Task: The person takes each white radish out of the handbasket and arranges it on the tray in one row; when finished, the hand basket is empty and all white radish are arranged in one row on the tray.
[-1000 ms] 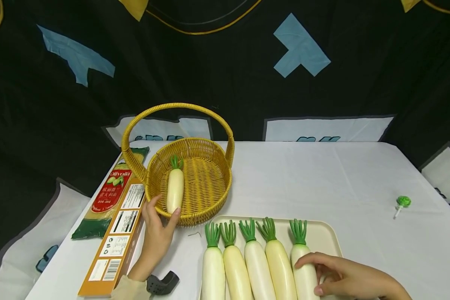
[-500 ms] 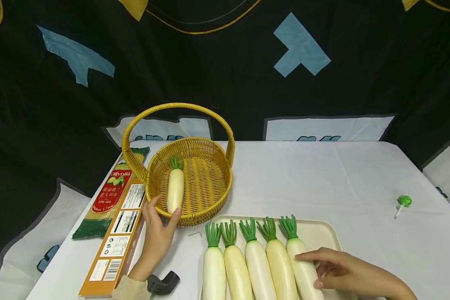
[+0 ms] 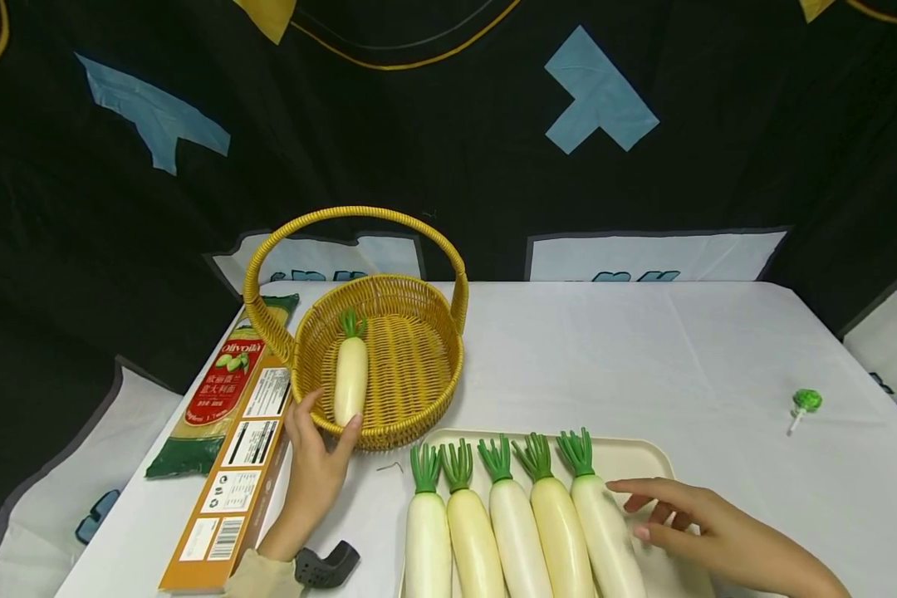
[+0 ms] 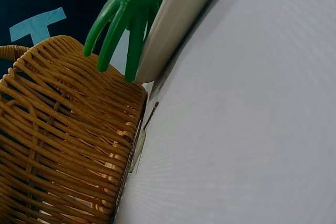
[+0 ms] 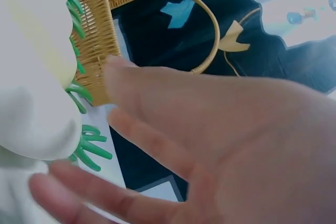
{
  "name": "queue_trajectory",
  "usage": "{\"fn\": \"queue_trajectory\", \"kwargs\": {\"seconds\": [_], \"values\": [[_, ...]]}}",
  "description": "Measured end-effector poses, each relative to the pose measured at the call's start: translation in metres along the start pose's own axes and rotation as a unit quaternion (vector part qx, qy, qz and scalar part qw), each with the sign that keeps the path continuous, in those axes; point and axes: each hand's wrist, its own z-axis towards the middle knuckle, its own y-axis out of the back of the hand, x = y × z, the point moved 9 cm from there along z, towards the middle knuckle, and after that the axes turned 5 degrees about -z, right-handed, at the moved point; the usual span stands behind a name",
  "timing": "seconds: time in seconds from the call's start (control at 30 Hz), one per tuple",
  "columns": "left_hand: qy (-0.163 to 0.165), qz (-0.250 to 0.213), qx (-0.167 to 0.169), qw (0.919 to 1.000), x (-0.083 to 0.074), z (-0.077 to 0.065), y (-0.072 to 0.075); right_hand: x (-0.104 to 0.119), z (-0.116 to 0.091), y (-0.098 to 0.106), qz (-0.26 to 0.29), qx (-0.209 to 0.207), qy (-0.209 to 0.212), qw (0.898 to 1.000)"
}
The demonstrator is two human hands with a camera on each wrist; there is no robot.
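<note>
My left hand rests its fingertips and thumb on the near-left rim of a yellow wicker basket. One white radish with green stalks lies inside. On a cream tray, several more radishes lie side by side, stalks pointing away from me. My right hand hovers just right of the rightmost radish, fingers spread and thumb apart, holding nothing. The right wrist view shows that loose hand beside the radishes. In the left wrist view, the basket's woven side stands near the tray edge.
Left of the basket lie a green-and-gold pasta bag and a long orange box. A green lollipop lies on the white table at far right. A dark wristband piece is at my left wrist.
The rightmost radish's leafy top has swung left against its neighbour. My right hand has let go of it and moved slightly right. The left hand has stayed on the basket.
</note>
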Motion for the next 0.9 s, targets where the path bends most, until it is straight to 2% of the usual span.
{"fn": "queue_trajectory", "kwargs": {"seconds": [0.13,0.2,0.27,0.4,0.53,0.67,0.8,0.9], "values": [[0.001,0.001,0.000,1.0000,0.000,-0.001,0.000,0.016,0.004,0.010,-0.015,-0.055,0.075,0.996],[0.001,0.003,0.001,1.0000,-0.001,0.000,0.000,0.024,0.009,0.013,0.015,-0.061,0.099,0.993],[0.000,0.004,0.002,1.0000,-0.001,0.000,-0.001,0.031,0.015,0.014,0.068,-0.045,0.113,0.990],[-0.001,0.005,-0.001,1.0000,-0.001,0.000,0.000,0.048,0.034,0.011,0.157,-0.006,0.106,0.982],[-0.001,0.004,-0.002,1.0000,-0.001,0.001,0.000,0.064,0.062,0.003,0.196,0.014,0.095,0.976],[0.001,0.006,0.003,1.0000,-0.001,0.001,-0.002,0.077,0.095,-0.010,0.254,0.044,0.103,0.961],[0.006,0.011,0.003,0.9999,-0.001,0.000,-0.001,0.092,0.135,-0.023,0.295,0.073,0.090,0.948],[0.008,0.013,0.003,0.9999,-0.002,0.000,0.001,0.105,0.166,-0.029,0.340,0.083,0.074,0.934]]}}
